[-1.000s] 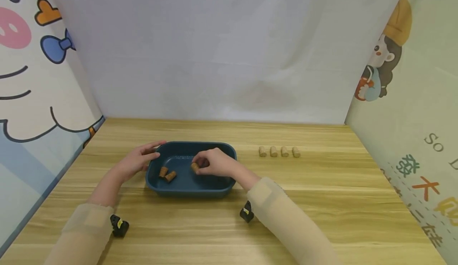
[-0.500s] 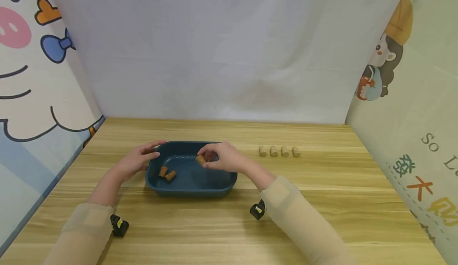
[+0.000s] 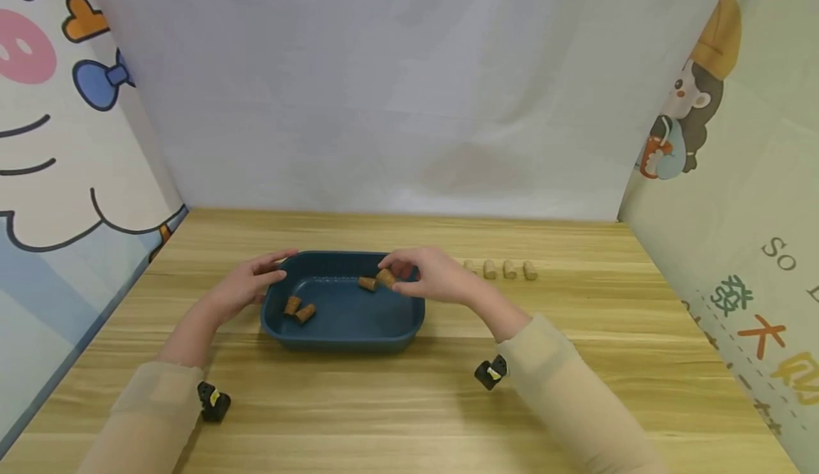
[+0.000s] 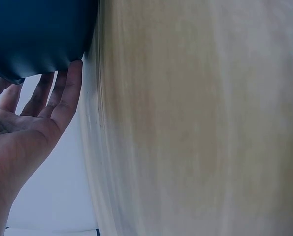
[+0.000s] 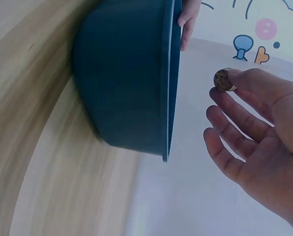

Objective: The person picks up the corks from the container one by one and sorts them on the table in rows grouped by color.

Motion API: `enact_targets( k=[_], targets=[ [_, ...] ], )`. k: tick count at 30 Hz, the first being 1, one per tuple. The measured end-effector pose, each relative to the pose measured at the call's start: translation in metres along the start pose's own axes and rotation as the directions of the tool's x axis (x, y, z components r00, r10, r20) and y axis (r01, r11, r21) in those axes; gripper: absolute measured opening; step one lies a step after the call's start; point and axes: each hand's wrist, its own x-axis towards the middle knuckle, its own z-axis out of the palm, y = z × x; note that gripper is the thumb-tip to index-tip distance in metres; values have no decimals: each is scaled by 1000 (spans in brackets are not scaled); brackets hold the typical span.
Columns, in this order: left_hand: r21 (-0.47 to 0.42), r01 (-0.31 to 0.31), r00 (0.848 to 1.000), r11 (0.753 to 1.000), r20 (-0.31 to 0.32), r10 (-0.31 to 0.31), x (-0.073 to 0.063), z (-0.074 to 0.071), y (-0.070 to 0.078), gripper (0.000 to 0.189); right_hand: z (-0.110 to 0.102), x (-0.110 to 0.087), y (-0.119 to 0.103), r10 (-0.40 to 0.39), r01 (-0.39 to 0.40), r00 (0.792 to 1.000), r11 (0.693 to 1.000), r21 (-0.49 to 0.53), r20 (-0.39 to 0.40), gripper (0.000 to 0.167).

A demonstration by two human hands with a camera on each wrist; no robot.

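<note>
A dark blue basin [image 3: 345, 346] stands on the wooden table. My left hand [image 3: 246, 286] rests at its left end, thumb at the rim; in the left wrist view the fairly straight fingers [image 4: 70, 98] touch the outer wall. Between thumb and index finger, my right hand [image 3: 435, 275] pinches a cork [image 3: 386, 278] above the basin's right part. The right wrist view shows this held cork [image 5: 224, 80] end-on, higher than the rim, with the other fingers loosely bent. Inside the basin, one cork [image 3: 367, 283] lies near the back wall and two corks [image 3: 299, 310] lie at the left.
Several corks [image 3: 509, 270] stand in a row on the table right of the basin; the right hand partly hides the leftmost. A small black device [image 3: 214, 403] is at the left sleeve, another black device [image 3: 491, 372] at the right. A white backdrop [image 3: 409, 104] rises behind the table.
My right hand has moved right and slightly up with the pinched cork, toward the basin's right rim. A cork near the back wall has come into sight. The left hand has kept its place.
</note>
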Motion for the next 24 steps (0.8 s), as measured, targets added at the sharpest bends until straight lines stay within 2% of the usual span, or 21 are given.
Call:
enact_targets(
  k=[18,24],
  targets=[
    [27,-6,1000,1000,-3,6,-1,-1,2,53,-17,-38,29,35,-36,997,999,-13,-74,38],
    [16,13,1000,1000,-1,-13,0,0,2,52,-20,-49,40,60,-64,993,997,-38,-100,38]
  ],
)
